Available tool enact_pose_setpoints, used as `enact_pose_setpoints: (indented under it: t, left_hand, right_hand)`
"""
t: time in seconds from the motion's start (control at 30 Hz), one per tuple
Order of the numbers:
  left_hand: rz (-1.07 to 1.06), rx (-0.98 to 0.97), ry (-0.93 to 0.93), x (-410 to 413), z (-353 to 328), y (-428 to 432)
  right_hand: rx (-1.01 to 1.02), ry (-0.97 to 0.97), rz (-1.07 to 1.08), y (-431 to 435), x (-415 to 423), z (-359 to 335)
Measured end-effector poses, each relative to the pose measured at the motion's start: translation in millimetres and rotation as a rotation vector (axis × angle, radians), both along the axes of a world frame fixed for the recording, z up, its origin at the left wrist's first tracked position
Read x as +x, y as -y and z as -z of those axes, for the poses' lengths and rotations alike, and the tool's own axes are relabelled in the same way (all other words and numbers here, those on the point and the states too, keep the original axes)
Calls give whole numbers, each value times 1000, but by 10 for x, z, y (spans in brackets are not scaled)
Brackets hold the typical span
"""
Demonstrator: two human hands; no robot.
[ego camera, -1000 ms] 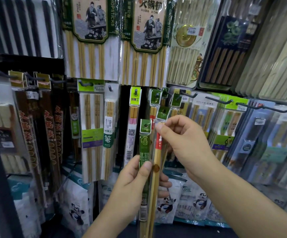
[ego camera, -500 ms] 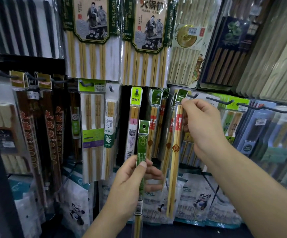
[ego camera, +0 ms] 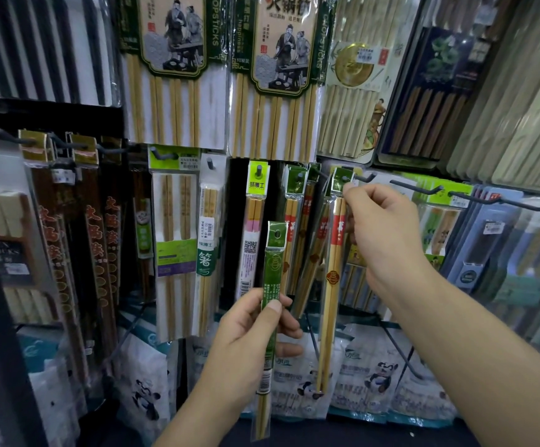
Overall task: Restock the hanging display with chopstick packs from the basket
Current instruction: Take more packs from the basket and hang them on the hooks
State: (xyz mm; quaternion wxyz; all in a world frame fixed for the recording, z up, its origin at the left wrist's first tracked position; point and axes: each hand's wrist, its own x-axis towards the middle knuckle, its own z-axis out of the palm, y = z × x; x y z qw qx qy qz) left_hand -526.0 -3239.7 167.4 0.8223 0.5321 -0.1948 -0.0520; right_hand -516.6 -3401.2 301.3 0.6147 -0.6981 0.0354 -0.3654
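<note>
Left hand [ego camera: 252, 330]: gripping a green-sleeved chopstick pack [ego camera: 272, 285], thumb on the front, fingers wrapped behind. The pack is near upright and held in mid-air in front of the display, below the hook row. Its hang hole at the top is free.

Right hand [ego camera: 388, 233]: thumb and index finger pinch the green header of a red-banded chopstick pack [ego camera: 335, 269], other fingers curled behind it. The header sits on a peg hook [ego camera: 366, 178], and the hook's upturned tip sticks out to the right of it. It looks threaded on, but I can't confirm that the hole is fully seated. The pack body hangs straight down and its lower end reaches the panda-print bags [ego camera: 378, 375] on the shelf below.

Just left of that hook, more packs of the same red-banded type [ego camera: 294, 204] hang on the next peg, then a pink-banded pack [ego camera: 255, 221]. To the right are two bare hooks [ego camera: 417, 188] ahead of other stock. The upper row holds large multi-pair packs [ego camera: 281, 59]. Dark brown packs [ego camera: 94, 237] hang at far left.
</note>
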Motion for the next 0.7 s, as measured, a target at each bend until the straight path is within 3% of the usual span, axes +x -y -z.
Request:
enact_pose_setpoints:
  t: [0.7]
  left_hand:
    - [-29, 66, 72, -27, -4, 47]
  right_hand:
    - [-112, -51, 113, 93, 31, 311]
